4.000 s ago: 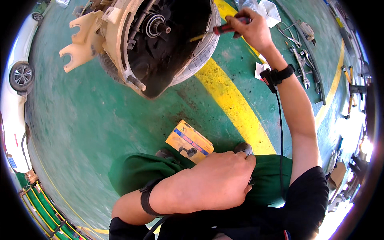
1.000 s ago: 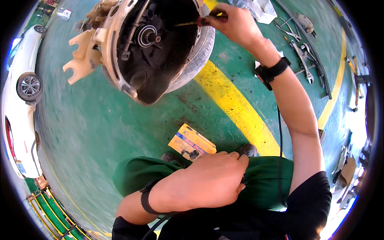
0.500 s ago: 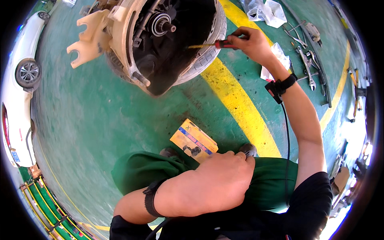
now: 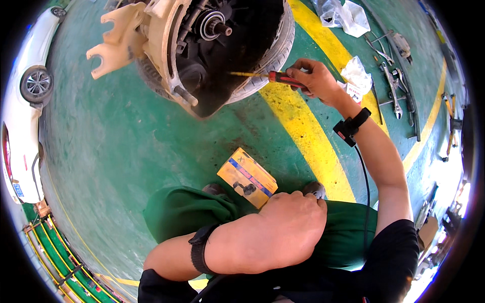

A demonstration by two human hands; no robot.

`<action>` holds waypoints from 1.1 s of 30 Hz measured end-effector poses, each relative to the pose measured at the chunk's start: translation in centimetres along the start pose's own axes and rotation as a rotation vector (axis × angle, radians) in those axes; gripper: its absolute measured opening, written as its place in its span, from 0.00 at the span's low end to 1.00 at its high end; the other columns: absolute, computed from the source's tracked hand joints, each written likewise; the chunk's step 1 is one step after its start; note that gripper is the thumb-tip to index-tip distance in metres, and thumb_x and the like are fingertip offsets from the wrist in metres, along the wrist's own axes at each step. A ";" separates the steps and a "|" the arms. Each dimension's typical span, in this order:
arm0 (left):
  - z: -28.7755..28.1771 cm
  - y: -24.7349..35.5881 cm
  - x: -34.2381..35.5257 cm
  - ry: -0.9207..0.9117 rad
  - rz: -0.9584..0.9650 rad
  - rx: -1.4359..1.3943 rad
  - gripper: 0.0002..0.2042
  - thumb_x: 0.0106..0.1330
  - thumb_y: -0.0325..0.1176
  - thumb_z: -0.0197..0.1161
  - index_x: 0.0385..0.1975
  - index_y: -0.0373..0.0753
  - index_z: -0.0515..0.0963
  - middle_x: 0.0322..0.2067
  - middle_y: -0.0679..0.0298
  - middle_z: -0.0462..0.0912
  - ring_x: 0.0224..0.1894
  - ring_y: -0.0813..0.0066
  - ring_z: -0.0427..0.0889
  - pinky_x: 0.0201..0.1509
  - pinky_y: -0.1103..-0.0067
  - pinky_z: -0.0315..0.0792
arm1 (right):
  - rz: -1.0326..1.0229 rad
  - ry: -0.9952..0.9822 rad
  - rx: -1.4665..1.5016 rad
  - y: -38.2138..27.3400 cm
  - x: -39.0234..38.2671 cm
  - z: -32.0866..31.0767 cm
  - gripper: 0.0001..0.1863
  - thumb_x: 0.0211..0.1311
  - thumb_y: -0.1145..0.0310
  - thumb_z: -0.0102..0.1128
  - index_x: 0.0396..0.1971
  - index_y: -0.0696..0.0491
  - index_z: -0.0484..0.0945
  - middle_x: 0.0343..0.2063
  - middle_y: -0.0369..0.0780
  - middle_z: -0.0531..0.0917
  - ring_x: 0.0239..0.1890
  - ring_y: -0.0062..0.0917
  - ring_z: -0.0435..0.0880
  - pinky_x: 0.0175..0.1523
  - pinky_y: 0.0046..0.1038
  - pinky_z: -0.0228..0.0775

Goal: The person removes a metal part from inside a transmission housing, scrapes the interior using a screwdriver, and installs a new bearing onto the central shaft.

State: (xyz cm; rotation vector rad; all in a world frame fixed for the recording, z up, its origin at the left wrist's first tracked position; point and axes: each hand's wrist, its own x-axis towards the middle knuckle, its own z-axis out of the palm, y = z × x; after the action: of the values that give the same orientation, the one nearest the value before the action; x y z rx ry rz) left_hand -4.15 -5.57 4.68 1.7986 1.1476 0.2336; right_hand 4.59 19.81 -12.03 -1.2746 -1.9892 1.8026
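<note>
Right hand [image 4: 322, 84] grips the red-handled screwdriver [image 4: 284, 78], now crossing lower over the rough, rounded metal housing [image 4: 162, 48] to its left than a second ago: I'm working farther below the shaft [image 4: 222, 30]. I can't tell whether my curled left hand [image 4: 293, 227], near a smooth cardboard box [image 4: 246, 174], holds anything.

A red-black screwdriver [image 4: 286, 78] points left, its yellowish shaft [image 4: 250, 74] at the hollow beige housing [image 4: 160, 46]

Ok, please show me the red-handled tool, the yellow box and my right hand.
Red-handled tool [image 4: 281, 78]: head view, on its handle.
Yellow box [image 4: 247, 177]: head view, on its upper face.
Right hand [image 4: 320, 83]: head view, middle of the hand.
</note>
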 end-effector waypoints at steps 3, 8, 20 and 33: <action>0.1 0.0 0.0 0.023 0.007 -0.005 0.10 0.60 0.30 0.64 0.34 0.31 0.73 0.29 0.51 0.80 0.34 0.53 0.84 0.35 0.63 0.78 | -0.012 -0.134 0.061 -1.3 0.0 -1.6 0.17 0.67 0.54 0.71 0.41 0.54 0.83 0.21 0.31 0.82 0.18 0.11 0.69 0.22 0.20 0.56; 0.7 -0.3 0.3 0.032 0.027 0.035 0.09 0.59 0.29 0.63 0.34 0.31 0.74 0.29 0.52 0.80 0.32 0.55 0.84 0.33 0.63 0.77 | -0.122 0.006 -0.004 -1.4 0.5 1.6 0.17 0.71 0.57 0.67 0.45 0.56 0.79 0.25 0.34 0.84 0.19 0.10 0.68 0.21 0.17 0.54; 0.8 -0.5 0.2 0.101 0.100 0.027 0.11 0.52 0.28 0.64 0.32 0.30 0.75 0.27 0.53 0.79 0.30 0.56 0.83 0.30 0.64 0.76 | -0.039 -0.253 -0.103 -2.4 -1.4 0.7 0.18 0.68 0.56 0.69 0.42 0.57 0.81 0.22 0.34 0.80 0.17 0.13 0.69 0.23 0.20 0.58; 0.9 -0.3 -0.4 0.030 0.085 0.100 0.10 0.51 0.28 0.63 0.32 0.30 0.75 0.26 0.54 0.79 0.29 0.57 0.83 0.29 0.63 0.75 | -0.154 -0.130 0.008 -1.4 -0.8 0.1 0.18 0.69 0.53 0.67 0.42 0.54 0.81 0.20 0.32 0.77 0.17 0.13 0.67 0.22 0.19 0.57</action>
State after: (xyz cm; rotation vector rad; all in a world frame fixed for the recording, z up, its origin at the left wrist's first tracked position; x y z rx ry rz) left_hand -4.01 -6.38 4.09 1.9405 1.1217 0.2578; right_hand 4.38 19.37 -10.48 -0.9953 -2.0812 1.8594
